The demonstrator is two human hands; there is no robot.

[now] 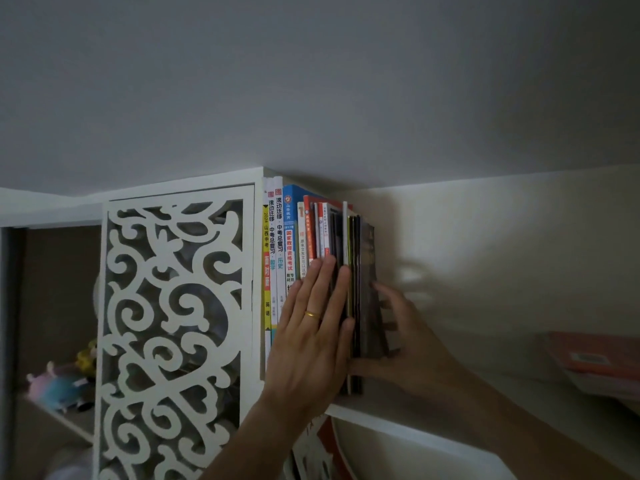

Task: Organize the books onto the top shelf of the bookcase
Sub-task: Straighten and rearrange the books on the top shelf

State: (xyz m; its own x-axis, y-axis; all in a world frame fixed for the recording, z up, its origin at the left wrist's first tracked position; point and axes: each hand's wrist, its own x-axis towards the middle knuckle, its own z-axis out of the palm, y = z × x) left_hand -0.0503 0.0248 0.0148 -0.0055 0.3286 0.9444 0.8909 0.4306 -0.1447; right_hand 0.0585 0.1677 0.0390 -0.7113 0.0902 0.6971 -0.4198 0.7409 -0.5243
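Two hands are in view, both at the top shelf (398,408) of the white bookcase (258,271).

Left hand (313,327): fingers straight and together, palm flat against the spines of the upright row of books (301,237). One gold ring (311,314) sits on one finger. It grips nothing.

Right hand (403,341): set at the right end of the row, thumb under the front lower corner of the dark outermost books (369,289), fingers spread against the end cover — it steadies the group of thin volumes from that side. The two hands stand apart, with these thin books between them.

The row stands upright at the left end of the top shelf, against the bookcase's side panel. Four tall spines are readable at the left: one yellow-and-white, two white, one blue. Further right the spines are thin and packed; their exact count cannot be told.

One carved white lattice panel (173,341) hangs left of the row. Soft toys (60,386) lie on a lower left shelf — number unclear. One red-orange book (599,362) lies flat at far right.
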